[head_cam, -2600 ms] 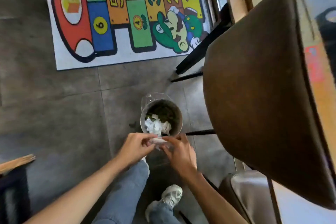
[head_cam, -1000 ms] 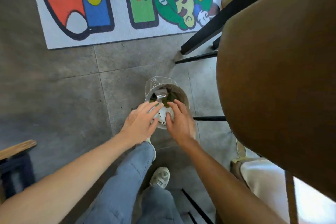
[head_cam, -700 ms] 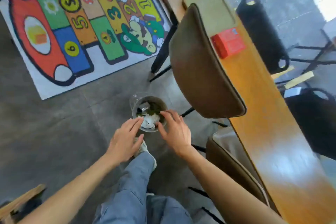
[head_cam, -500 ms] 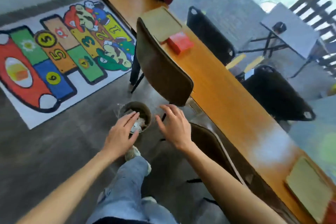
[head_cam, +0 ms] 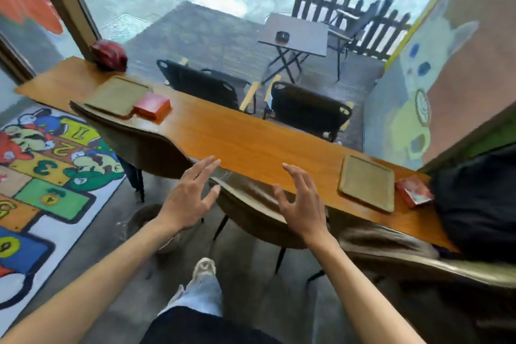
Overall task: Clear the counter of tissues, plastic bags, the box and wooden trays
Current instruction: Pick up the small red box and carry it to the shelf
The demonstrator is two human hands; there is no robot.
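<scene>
A long wooden counter [head_cam: 251, 145] runs from the left to the right of the view. On its left end lies a wooden tray [head_cam: 117, 96] with a red box [head_cam: 153, 106] beside it. Near the right end lies a second wooden tray [head_cam: 367, 181], and a red box [head_cam: 413, 193] sits just right of it. My left hand [head_cam: 190, 198] and my right hand [head_cam: 300, 204] hover in front of the counter's near edge, fingers spread, holding nothing. The waste bin [head_cam: 145, 220] stands on the floor below my left forearm, mostly blurred.
Brown chairs [head_cam: 145, 145] [head_cam: 251, 209] are tucked under the counter's near side. A black bag [head_cam: 480, 204] rests at the counter's right end and a red helmet [head_cam: 109, 54] at the far left. A colourful play rug [head_cam: 50, 176] covers the floor on the left.
Both hands pressed tissues into the bin, then let go and rose. The view has swung up from the floor to the counter; my hands are empty and spread.
</scene>
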